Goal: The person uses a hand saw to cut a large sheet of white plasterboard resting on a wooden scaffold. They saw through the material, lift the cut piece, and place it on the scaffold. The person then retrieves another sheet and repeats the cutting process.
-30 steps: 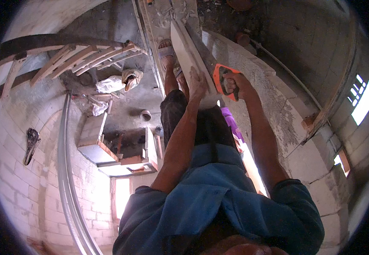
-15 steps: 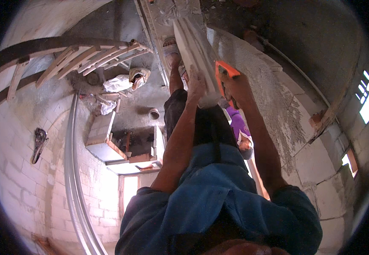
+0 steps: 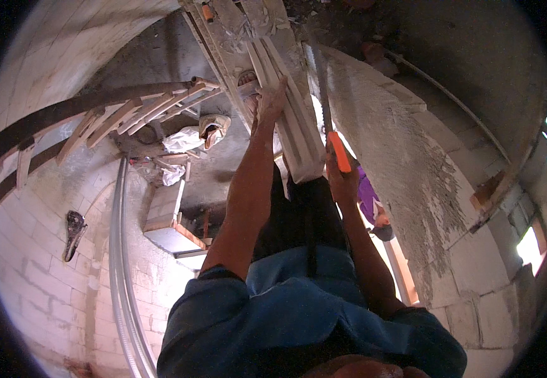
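A long whitish block with lengthwise grooves (image 3: 293, 129) slants in front of my legs. My left hand (image 3: 272, 101) is closed on its left edge, about halfway along. In my right hand (image 3: 343, 179) is a hand saw (image 3: 338, 152), gripped by its orange handle. The saw's narrow blade points up and away, to the right of the block and apart from it. My sandalled foot (image 3: 247, 82) shows just beyond the left hand, on a dusty plank (image 3: 226, 66).
A wooden ladder (image 3: 91, 104) lies at the left, near a white sack (image 3: 182, 140). Long metal profiles (image 3: 121, 252) lean by the block wall (image 3: 40, 271). A person in purple (image 3: 367, 192) is below at the right, beside a rough mortared wall (image 3: 399, 138). A small orange object (image 3: 207, 12) lies far ahead.
My left hand has moved farther up the block, from its near end. The right hand has come lower and slightly left, and the saw's blade now points away from me.
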Demonstrator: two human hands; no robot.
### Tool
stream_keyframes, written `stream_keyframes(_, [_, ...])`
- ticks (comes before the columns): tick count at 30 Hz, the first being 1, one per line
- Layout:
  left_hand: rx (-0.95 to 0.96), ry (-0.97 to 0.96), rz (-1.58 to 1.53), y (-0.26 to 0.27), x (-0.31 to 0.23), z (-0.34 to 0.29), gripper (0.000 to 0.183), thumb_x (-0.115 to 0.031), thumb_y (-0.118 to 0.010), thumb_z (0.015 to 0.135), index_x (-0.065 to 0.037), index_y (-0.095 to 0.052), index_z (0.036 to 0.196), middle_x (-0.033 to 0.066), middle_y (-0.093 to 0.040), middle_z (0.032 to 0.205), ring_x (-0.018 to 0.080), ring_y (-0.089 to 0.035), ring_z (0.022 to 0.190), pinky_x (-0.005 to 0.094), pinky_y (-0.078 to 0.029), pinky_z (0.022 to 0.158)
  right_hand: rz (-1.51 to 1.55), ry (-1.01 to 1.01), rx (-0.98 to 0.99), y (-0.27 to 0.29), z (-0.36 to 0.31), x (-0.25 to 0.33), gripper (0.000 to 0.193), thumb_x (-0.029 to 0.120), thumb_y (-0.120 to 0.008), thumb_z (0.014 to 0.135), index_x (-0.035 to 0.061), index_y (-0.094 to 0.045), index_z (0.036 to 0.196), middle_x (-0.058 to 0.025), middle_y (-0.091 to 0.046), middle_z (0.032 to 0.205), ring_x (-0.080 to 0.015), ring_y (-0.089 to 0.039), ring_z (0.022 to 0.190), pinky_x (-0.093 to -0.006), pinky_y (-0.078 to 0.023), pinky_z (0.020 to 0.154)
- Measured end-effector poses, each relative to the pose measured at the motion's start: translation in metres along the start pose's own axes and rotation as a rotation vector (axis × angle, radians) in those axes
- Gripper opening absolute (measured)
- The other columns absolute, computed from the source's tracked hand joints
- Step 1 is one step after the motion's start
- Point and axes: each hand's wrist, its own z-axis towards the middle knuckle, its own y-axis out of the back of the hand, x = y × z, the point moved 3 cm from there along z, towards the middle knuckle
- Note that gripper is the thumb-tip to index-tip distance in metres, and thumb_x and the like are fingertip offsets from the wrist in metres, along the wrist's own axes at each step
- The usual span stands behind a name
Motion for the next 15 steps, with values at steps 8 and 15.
stream_keyframes(8, [0.249,-0.122,0.171,-0.004,0.010,0.046,0.115,-0.079,-0.059,0.079,0.014,-0.037,0.143,0.0358,-0.053,0.137,0.0463,-0.053,0.128,0.0473,-0.043,0.107,0.125,-0.075,-0.065,-0.019,-0.017,-0.049,0.045,0.024,-0.067,0.099,0.0038,-0.057,0.137,0.0015,-0.061,0.082,-0.0039,-0.050,0.062,-0.0229,-0.041,0.052])
stream_keyframes(15, [0.133,-0.075,0.311,0.036,0.019,0.025,0.104,-0.078,-0.052,0.085,0.012,-0.046,0.137,0.0392,-0.055,0.131,0.0482,-0.054,0.127,0.0491,-0.042,0.106,0.205,-0.250,0.048,-0.032,-0.025,-0.038,0.050,0.018,-0.065,0.099,0.0010,-0.050,0.143,-0.0164,-0.063,0.132,-0.0216,-0.061,0.118,-0.0350,-0.049,0.099])
